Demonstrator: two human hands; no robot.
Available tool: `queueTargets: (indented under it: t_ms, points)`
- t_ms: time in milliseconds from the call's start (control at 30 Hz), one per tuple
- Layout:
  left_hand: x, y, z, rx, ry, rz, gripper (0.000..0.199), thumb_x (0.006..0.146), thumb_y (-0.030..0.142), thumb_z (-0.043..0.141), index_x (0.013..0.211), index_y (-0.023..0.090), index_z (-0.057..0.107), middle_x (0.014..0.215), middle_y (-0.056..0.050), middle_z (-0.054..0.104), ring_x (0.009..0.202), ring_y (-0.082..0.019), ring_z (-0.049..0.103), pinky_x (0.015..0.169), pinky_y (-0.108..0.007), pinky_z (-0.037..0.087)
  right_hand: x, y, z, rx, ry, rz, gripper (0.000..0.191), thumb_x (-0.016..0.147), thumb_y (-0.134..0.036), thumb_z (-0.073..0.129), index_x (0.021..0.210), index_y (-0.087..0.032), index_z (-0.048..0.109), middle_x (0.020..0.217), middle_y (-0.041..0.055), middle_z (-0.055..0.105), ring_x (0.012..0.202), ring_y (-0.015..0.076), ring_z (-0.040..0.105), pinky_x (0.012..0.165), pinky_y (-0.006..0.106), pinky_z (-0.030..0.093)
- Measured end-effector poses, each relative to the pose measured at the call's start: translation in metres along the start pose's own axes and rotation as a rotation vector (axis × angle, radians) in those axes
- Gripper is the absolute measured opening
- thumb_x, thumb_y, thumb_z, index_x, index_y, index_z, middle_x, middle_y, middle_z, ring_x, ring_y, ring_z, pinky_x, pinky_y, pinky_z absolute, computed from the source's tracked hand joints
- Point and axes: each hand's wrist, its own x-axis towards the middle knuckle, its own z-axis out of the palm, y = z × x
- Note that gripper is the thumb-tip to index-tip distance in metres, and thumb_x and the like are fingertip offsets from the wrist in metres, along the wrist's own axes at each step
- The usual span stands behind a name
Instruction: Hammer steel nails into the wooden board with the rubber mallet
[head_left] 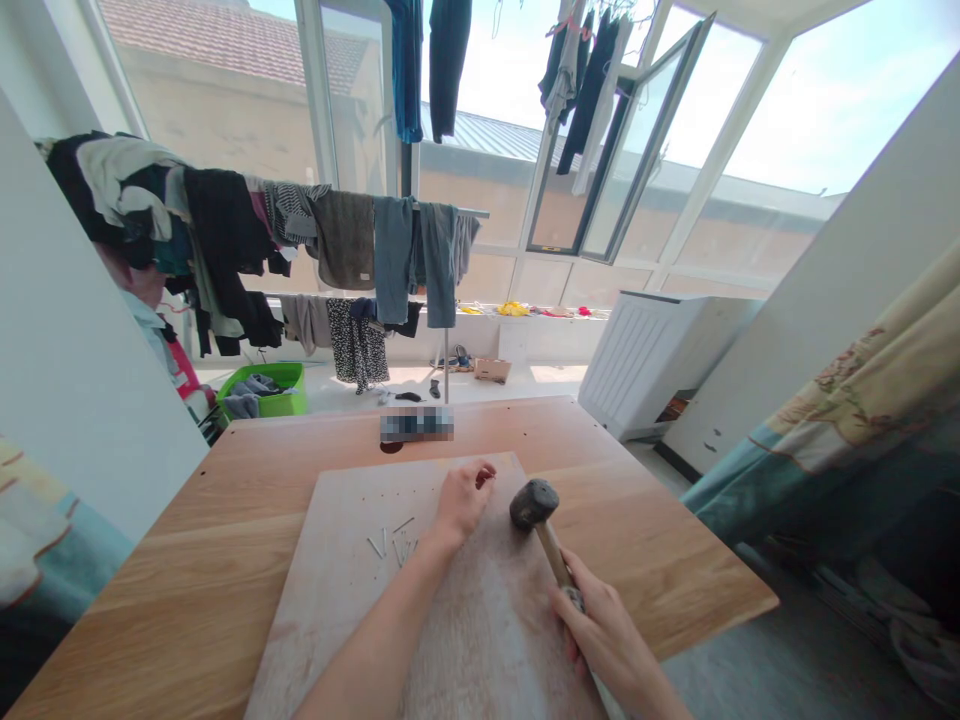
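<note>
My right hand (592, 610) is wrapped round the wooden handle of a hammer (551, 545), its dark head raised over the right edge of a pale board (345, 600). Near the board's far right corner, my left hand (465, 500) has its thumb and fingers curled together in a pinch; what sits between the fingertips is too small to make out. Several loose nails (384, 543) lie on the board to the left of my left forearm. A row of small dots marks the board's far part.
Under the board is a wooden table (187, 560). A blurred object (416, 424) lies near its far edge. Beyond stand a drying rack with clothes (345, 240), a green basket (292, 400) and a white cabinet (637, 350). Curtains (840, 400) hang at the right.
</note>
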Motion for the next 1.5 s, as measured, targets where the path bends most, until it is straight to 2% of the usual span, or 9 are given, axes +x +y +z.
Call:
queueTargets:
  t_ms: [100,367,700,933,1033,1133,1267,1367,1500]
  points:
    - [0.0,0.0,0.0,0.005,0.004,0.002,0.014,0.082,0.011,0.062,0.089,0.018,0.072,0.085,-0.004,0.076,0.076,-0.015,0.07,0.076,-0.026,0.054,0.002,-0.002,-0.003,0.013,-0.047,-0.001,0.059,0.085,-0.05,0.048,0.136,-0.019,0.05,0.058,-0.0049,0.055,0.034,0.0144,0.053,0.032,0.023,0.042]
    - [0.002,-0.004,0.003,-0.015,0.021,-0.008,0.016,0.082,0.011,0.063,0.093,0.018,0.072,0.083,-0.003,0.076,0.075,-0.015,0.07,0.073,-0.025,0.054,0.025,-0.002,-0.009,-0.014,-0.012,-0.084,0.06,0.086,-0.045,0.048,0.136,-0.011,0.049,0.05,-0.01,0.044,0.03,0.0092,0.041,0.029,0.018,0.036]
    - [0.002,-0.006,0.005,-0.041,0.032,-0.01,0.023,0.081,0.008,0.062,0.1,0.018,0.069,0.086,-0.003,0.077,0.072,-0.013,0.07,0.072,-0.024,0.054,0.048,-0.041,0.007,0.019,0.049,-0.177,0.051,0.091,-0.043,0.046,0.135,-0.018,0.052,0.059,-0.009,0.044,0.032,0.0078,0.043,0.028,0.017,0.035]
    - [0.0,0.008,-0.001,0.076,-0.019,-0.026,0.03,0.079,0.007,0.06,0.107,0.016,0.066,0.095,-0.005,0.076,0.077,-0.014,0.07,0.075,-0.023,0.054,0.041,-0.028,0.012,0.074,0.076,-0.109,0.056,0.091,-0.044,0.044,0.14,-0.017,0.049,0.061,-0.0078,0.045,0.033,0.0083,0.042,0.028,0.018,0.035]
    - [-0.002,0.02,-0.022,0.197,-0.071,-0.015,0.027,0.08,0.011,0.06,0.106,0.014,0.066,0.103,-0.009,0.074,0.084,-0.016,0.07,0.077,-0.025,0.054,0.037,-0.015,0.013,0.063,0.069,-0.075,0.061,0.091,-0.044,0.044,0.143,-0.013,0.046,0.059,-0.0073,0.045,0.033,0.0094,0.041,0.029,0.019,0.035]
    - [-0.01,0.029,-0.064,0.41,-0.195,0.008,0.024,0.075,0.01,0.06,0.097,0.017,0.068,0.096,-0.009,0.072,0.09,-0.023,0.069,0.084,-0.031,0.052,0.036,-0.005,0.013,0.005,0.054,-0.035,0.067,0.09,-0.045,0.043,0.146,-0.008,0.042,0.053,-0.0075,0.043,0.034,0.0125,0.043,0.03,0.022,0.038]
    - [-0.027,0.034,-0.118,0.716,-0.353,-0.056,0.022,0.064,0.006,0.066,0.083,0.016,0.066,0.09,-0.012,0.071,0.089,-0.031,0.07,0.08,-0.038,0.051,0.038,-0.002,0.014,-0.012,0.068,-0.048,0.065,0.09,-0.044,0.042,0.143,-0.006,0.046,0.049,-0.0071,0.043,0.034,0.0145,0.044,0.033,0.023,0.039]
    - [-0.038,0.033,-0.129,0.886,-0.452,-0.098,0.025,0.067,0.007,0.066,0.09,0.017,0.066,0.093,-0.013,0.072,0.088,-0.032,0.07,0.074,-0.036,0.051,0.038,-0.003,0.015,0.017,0.078,-0.047,0.061,0.089,-0.044,0.043,0.139,-0.009,0.05,0.053,-0.0058,0.046,0.034,0.0141,0.044,0.032,0.024,0.038]
    - [-0.036,0.029,-0.12,0.862,-0.444,-0.095,0.026,0.066,0.0,0.061,0.085,0.018,0.065,0.085,-0.011,0.071,0.083,-0.029,0.07,0.069,-0.032,0.048,0.039,-0.003,0.015,0.063,0.064,-0.036,0.057,0.088,-0.046,0.045,0.133,-0.013,0.053,0.057,-0.0052,0.047,0.034,0.0143,0.045,0.03,0.024,0.037]
